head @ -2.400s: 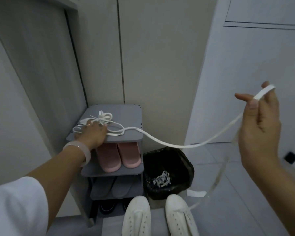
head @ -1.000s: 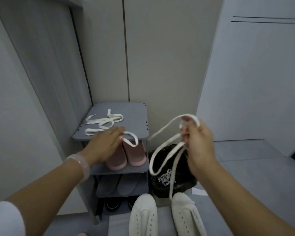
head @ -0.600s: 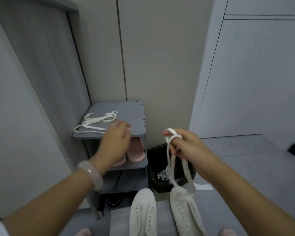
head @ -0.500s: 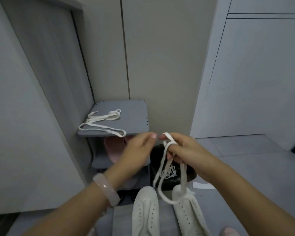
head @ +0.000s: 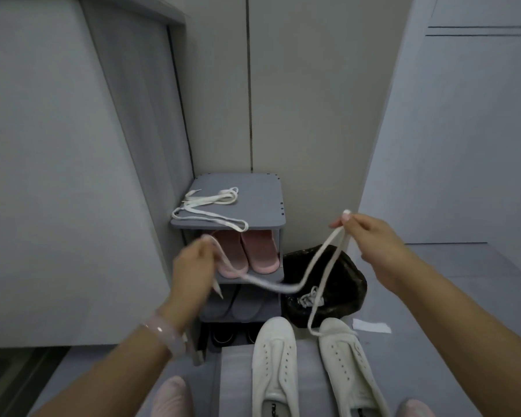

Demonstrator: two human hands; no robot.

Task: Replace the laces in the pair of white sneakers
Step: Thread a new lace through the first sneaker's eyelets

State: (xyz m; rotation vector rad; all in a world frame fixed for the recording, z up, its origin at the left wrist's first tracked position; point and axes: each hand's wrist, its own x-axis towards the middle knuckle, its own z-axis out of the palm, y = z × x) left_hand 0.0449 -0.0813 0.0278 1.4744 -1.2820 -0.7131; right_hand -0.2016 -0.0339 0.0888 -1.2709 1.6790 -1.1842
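Nearest the camera, two white sneakers are lying side by side on the grey floor with their toes pointing away, the left sneaker [head: 273, 365] and the right sneaker [head: 348, 368] both showing bare eyelets with no lace threaded through. Two pink slipper toes, one [head: 172, 397] at the bottom left and one [head: 415, 409] at the bottom right, are peeking in at the lower edge. Above the shoes, both hands are holding one long white lace [head: 286, 285] stretched between them. The left hand [head: 193, 270], blurred and wearing a pale bracelet [head: 167, 334] on the wrist, is gripping one stretch of the lace with curled fingers, and a tip is hanging below it. The right hand [head: 370, 239] is pinching a fold of the lace between thumb and fingers; from there one strand is sagging across to the left hand, while another is dropping down to touch the toe of the right sneaker. A scrap of white paper [head: 371, 325] is lying on the floor just beside that sneaker. Behind the lace, a black bin bag [head: 343, 284] is sitting open with something white and crumpled inside. Next to it, a grey shoe rack [head: 265, 200] is standing against the wall, holding pink slippers [head: 247, 251] on its second shelf and darker shoes lower down. A second white lace [head: 208, 209] is lying loosely bundled on the rack's top.
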